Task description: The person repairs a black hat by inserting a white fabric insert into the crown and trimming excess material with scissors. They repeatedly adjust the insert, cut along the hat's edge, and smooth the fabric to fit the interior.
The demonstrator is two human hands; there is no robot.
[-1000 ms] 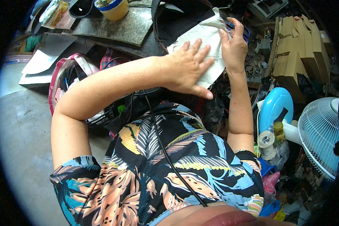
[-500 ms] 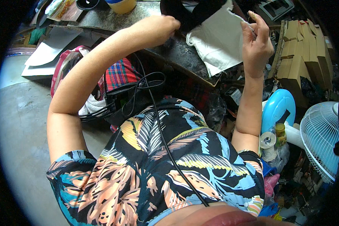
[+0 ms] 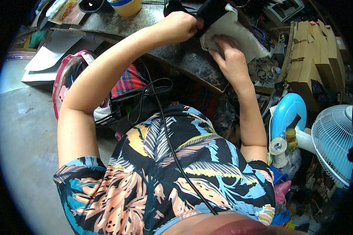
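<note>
Head view: the left hand (image 3: 180, 26) is curling its fingers inward at the edge of a black material (image 3: 215, 12); whether it is pinching that edge, I cannot tell. The right hand (image 3: 232, 60) is reaching its fingers onto a white cloth (image 3: 245, 35), its thumb standing apart; any pinch there is too shadowed to tell. The cloth is lying beside the black material at the right end of a dark worktop (image 3: 192, 58).
</note>
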